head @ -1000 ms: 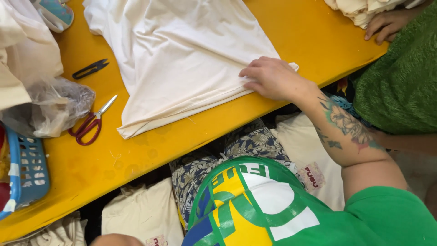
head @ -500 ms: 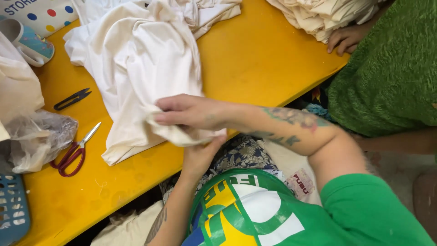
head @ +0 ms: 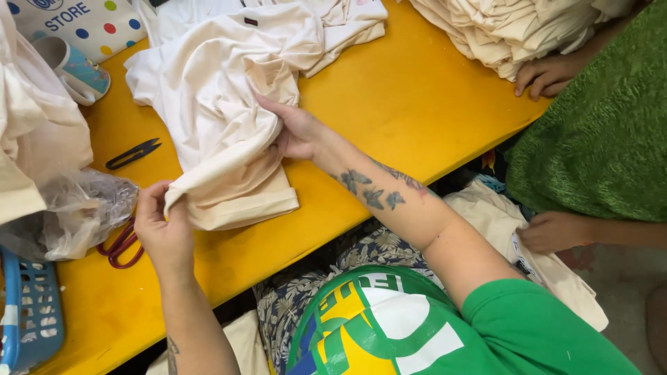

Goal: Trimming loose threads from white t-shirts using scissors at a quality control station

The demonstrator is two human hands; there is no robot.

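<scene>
A: Cream shirt (head: 229, 118) lies bunched at the yellow table (head: 389, 104) middle, toward the near edge. Left hand (head: 163, 222) pinches its folded hem; right hand (head: 295, 132) grips a gathered fold.

B: Folding progress?

A: Partial, I'd judge — bottom hem doubled, upper body crumpled (sleeves loose). Thread snips (head: 133, 154) and red scissors (head: 121, 244) sit idle near the left edge.

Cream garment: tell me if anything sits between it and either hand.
Nothing visible does. The left hand pinches a folded corner of the cream garment, and the right hand grips its bunched middle. Scissors and snips lie beside it.
</scene>
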